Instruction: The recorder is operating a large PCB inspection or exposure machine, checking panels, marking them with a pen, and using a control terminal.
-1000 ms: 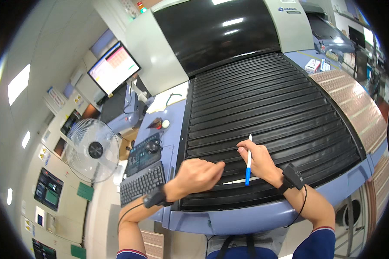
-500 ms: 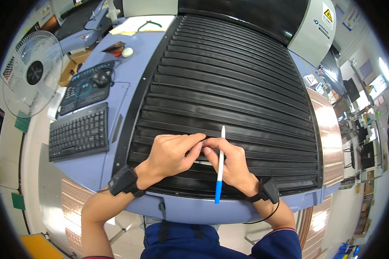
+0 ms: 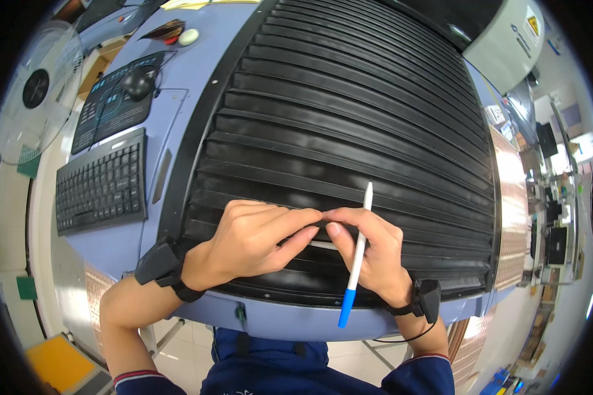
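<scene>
A white pen (image 3: 358, 263) with a blue cap lies across my right hand (image 3: 379, 253), tucked between its fingers with the blue end toward me. My right thumb and index finger are bent, their tips a little apart. My left hand (image 3: 254, 237) meets it at the index fingertips, its own thumb and index tip slightly apart. Nothing shows between the left fingertips. Both hands hover over a black ribbed bellows cover (image 3: 349, 118). Behind the fingers, a thin pale strip (image 3: 323, 245) shows on the ribs, partly hidden by my hands.
To the left, a black keyboard (image 3: 102, 184) and a mouse (image 3: 138, 82) on a dark mat sit on the blue machine top. A fan (image 3: 36, 89) stands beyond them. Copper-coloured panels (image 3: 510, 210) are at the right. A white machine housing (image 3: 507, 43) rises at the back right.
My view has shifted down and right, so the surroundings sit higher and further left. The left thumb and index finger have parted slightly. The pen stays in my right hand, tilted more.
</scene>
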Tool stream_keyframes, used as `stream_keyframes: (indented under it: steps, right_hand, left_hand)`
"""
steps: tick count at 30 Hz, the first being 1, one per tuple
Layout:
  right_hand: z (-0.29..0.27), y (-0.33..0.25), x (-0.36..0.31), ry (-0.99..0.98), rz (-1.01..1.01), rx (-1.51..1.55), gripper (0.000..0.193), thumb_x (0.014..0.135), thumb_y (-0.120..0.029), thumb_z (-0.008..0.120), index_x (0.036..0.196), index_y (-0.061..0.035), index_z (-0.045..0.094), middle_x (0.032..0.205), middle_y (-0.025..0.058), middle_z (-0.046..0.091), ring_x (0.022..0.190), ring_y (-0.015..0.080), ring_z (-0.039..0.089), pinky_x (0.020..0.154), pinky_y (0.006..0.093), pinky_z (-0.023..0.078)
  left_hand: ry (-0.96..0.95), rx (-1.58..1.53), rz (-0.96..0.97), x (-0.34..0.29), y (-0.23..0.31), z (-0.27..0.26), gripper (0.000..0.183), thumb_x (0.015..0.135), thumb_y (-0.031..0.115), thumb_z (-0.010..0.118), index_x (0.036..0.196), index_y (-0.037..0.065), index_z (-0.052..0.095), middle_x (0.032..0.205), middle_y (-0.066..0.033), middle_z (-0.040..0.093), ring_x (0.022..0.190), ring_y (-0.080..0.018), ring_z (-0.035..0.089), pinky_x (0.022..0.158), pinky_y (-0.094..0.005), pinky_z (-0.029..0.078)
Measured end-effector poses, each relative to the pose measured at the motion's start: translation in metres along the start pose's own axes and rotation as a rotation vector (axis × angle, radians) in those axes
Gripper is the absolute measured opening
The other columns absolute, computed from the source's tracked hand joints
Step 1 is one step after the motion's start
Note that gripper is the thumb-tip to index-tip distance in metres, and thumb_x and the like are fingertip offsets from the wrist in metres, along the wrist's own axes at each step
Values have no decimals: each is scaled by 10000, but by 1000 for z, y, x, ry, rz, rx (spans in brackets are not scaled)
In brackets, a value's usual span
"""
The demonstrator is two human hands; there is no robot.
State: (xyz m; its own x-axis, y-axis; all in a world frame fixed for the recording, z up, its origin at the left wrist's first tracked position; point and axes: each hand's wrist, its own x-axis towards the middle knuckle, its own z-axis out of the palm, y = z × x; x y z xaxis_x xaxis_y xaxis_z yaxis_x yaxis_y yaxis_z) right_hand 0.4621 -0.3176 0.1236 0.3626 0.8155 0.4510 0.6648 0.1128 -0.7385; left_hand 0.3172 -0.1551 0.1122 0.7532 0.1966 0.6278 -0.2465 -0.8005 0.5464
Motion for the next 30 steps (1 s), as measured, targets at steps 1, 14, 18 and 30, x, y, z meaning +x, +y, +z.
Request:
stream_keyframes:
  steps: [1,14,18,30]
  right_hand:
    - [-3,0,-2,-2,-11,-27,158,901,-56,759,1046,-17,712,880,147,736,738,276,721,636,340,562]
    - [-2,-13,-9,-38,111,-168,125,920,-60,739,1028,0,726,893,145,751,812,193,735,739,319,566]
    - [7,2,-9,-35,85,-146,131,958,-58,707,1056,28,691,906,148,748,843,202,727,793,321,556]
    - [6,8,-17,-73,128,-154,190,1039,-106,621,1106,69,655,937,125,728,862,144,674,798,286,539]
  left_hand:
    - [-5,-30,-2,1,1,2,208,785,36,813,977,0,742,791,-129,748,622,-248,724,571,-302,567]
    - [84,-97,81,-13,2,9,141,882,183,765,982,85,746,748,-74,722,599,-269,690,516,-359,531]
    - [100,-84,78,-14,-9,8,130,895,227,734,939,105,732,680,-66,686,558,-273,657,478,-364,492]
    - [37,-137,-37,-18,0,5,201,862,271,712,841,73,738,657,-121,689,604,-341,675,537,-433,510]
